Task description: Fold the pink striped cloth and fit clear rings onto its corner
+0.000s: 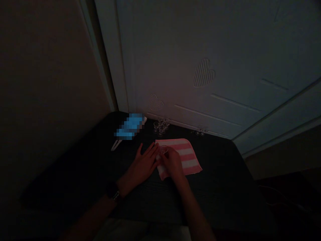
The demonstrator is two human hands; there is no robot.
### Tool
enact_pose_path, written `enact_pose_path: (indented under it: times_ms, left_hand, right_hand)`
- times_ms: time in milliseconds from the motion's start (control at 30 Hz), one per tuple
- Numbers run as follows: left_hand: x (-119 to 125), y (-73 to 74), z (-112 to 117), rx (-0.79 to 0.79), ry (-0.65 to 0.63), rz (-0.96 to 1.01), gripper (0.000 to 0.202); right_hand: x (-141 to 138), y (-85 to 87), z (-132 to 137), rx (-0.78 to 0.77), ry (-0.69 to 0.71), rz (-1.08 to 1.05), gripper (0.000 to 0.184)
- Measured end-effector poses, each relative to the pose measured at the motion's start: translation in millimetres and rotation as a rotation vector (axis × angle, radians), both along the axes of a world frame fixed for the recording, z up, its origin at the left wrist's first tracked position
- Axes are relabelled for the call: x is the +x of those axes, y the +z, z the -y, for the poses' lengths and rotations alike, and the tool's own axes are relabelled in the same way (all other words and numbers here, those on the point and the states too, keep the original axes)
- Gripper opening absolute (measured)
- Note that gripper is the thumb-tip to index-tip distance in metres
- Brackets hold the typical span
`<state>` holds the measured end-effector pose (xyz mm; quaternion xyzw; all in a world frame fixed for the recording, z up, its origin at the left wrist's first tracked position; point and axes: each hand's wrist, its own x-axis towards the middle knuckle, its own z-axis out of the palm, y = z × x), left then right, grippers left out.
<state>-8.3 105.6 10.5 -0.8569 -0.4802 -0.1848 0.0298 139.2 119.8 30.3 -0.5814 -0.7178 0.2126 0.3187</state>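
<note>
The scene is very dim. A pink and white striped cloth [187, 155] lies on a dark table [220, 187]. My left hand [145, 162] rests flat on the table, fingers stretched out, its fingertips at the cloth's left edge. My right hand [172, 162] sits on the cloth's left part, fingers curled round a small clear glass [163, 150]. A dark watch [112, 192] is on my left wrist.
Several small clear glasses [162, 125] stand at the table's back edge, with a couple more [200, 133] to the right. A blurred blue item [129, 129] and a pale thin object [115, 144] lie at the back left. A white panelled door [205, 73] rises behind.
</note>
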Motion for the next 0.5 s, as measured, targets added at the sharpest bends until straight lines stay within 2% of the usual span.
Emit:
enact_pose_path:
  times_ms: [133, 367, 433, 500]
  left_hand:
    - [0, 3.1, 2, -0.004, 0.001, -0.002, 0.041]
    - [-1, 5.8, 4, -0.047, -0.003, 0.029, 0.045]
    - [-1, 3.9, 3, -0.049, -0.004, 0.034, 0.046]
    - [-2, 1.2, 2, -0.045, -0.006, 0.038, 0.048]
  right_hand:
    - [22, 0.7, -2, 0.006, -0.042, 0.037, 0.021]
    - [98, 3.8, -10, 0.015, -0.276, 0.075, 0.025]
    - [101, 5.8, -11, 0.022, -0.28, 0.073, 0.026]
    - [88, 7.3, -10, 0.013, -0.232, 0.051, 0.026]
